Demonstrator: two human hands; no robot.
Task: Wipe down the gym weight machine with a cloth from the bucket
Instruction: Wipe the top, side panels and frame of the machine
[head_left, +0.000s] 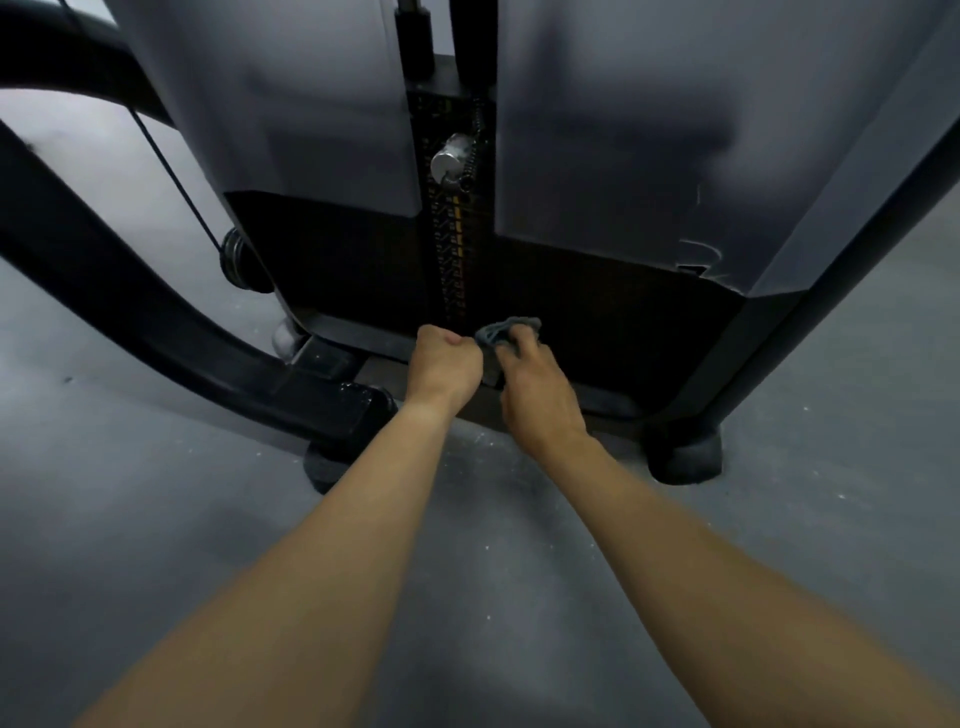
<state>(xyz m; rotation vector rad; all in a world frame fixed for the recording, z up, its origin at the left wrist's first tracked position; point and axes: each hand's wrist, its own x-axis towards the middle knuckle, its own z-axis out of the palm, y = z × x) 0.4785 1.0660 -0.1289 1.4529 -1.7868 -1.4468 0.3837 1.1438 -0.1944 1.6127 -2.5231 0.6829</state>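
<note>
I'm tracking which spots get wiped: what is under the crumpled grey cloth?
The crumpled grey cloth, pinched by the right hand, sits at the dark lower panel of the black weight machine, beside the yellow-marked weight stack. The spot it covers is hidden.

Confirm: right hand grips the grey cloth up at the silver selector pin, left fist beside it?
No. The head view shows the right hand gripping the grey cloth low at the base of the weight stack, well below the silver selector pin; the left fist is beside it.

Left forearm (311, 561) at 7 o'clock, right forearm (691, 561) at 5 o'clock, left hand (448, 364), right hand (537, 397): all bare (wrists too).
</note>
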